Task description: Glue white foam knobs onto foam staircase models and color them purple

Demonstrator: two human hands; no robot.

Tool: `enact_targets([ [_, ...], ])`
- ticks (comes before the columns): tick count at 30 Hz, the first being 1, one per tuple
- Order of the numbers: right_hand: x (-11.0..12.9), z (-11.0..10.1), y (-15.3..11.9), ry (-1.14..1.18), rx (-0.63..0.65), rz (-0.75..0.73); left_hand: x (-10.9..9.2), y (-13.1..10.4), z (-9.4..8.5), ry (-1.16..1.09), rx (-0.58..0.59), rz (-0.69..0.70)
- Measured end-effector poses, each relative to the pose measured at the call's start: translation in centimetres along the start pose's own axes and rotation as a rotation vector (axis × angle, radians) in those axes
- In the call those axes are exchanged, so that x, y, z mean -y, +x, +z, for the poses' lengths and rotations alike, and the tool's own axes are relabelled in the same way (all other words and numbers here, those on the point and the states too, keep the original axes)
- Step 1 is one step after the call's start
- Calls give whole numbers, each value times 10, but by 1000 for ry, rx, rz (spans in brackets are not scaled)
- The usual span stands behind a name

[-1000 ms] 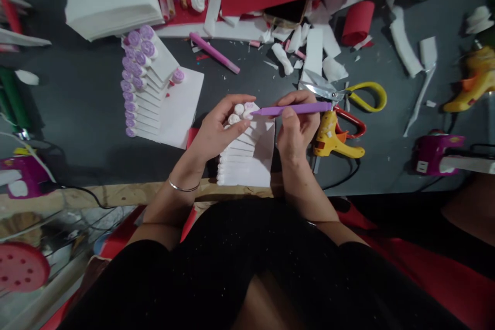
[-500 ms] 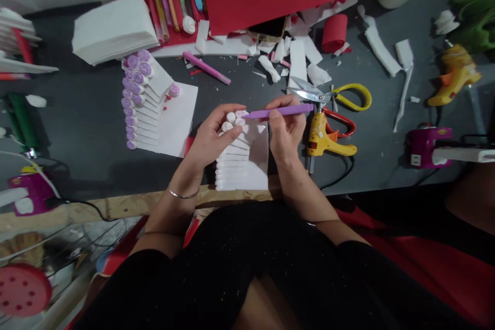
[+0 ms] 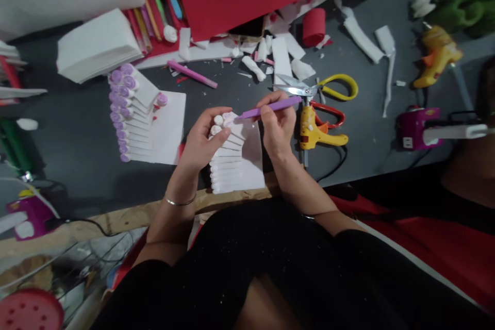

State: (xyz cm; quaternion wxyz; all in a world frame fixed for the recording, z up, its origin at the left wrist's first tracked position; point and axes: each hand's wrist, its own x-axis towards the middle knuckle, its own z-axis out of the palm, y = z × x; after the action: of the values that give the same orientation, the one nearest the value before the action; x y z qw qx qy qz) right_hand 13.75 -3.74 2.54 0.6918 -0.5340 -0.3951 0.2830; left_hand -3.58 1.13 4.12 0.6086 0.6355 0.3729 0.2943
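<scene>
My right hand grips a purple marker, its tip at the white rolled heads at the top of a paper piece. A faint purple tint shows on the heads by the tip. My left hand holds the upper left of this piece, thumb and fingers around the white rolls. Several white rolls run down its left edge. To the left lies a similar paper piece with purple-coloured rolls along its edge.
Scissors and a yellow glue gun lie right of my right hand. A pink marker, paper scraps and a red roll lie beyond. At the upper left is a white paper stack.
The camera view has shifted, so the table items appear further left. Both hands keep their holds, and the marker tip stays at the rolled heads.
</scene>
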Motion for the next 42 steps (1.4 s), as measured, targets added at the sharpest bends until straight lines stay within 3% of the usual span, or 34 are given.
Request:
enact_targets([
  [5,-3,2,3,57,72,46,1,3,-5,28,12,18],
  [9,-2,4,6,116,38,23,-1,5,-8,18,35,21],
  [14,0,2,9,75,139,84,-2,7,-7,28,35,3],
  [18,-1,-2,5,63,55,70,-3,3,-2,11,49,5],
  [23,-4,-4,0,64,87,39,-3,0,2,45,63,13],
  [27,3,-5,1,95,14,-27,-4,-1,3,65,55,34],
  [31,9,-5,2,40,83,2,-2,-1,4,82,58,22],
  [35,9,-5,2,5,-4,-10,-2,-1,4,58,58,-5],
  [40,8,-6,3,-31,66,-22,-1,-1,6,22,27,-43],
  [42,7,-7,4,-12,18,-34,1,-1,6,33,22,-38],
])
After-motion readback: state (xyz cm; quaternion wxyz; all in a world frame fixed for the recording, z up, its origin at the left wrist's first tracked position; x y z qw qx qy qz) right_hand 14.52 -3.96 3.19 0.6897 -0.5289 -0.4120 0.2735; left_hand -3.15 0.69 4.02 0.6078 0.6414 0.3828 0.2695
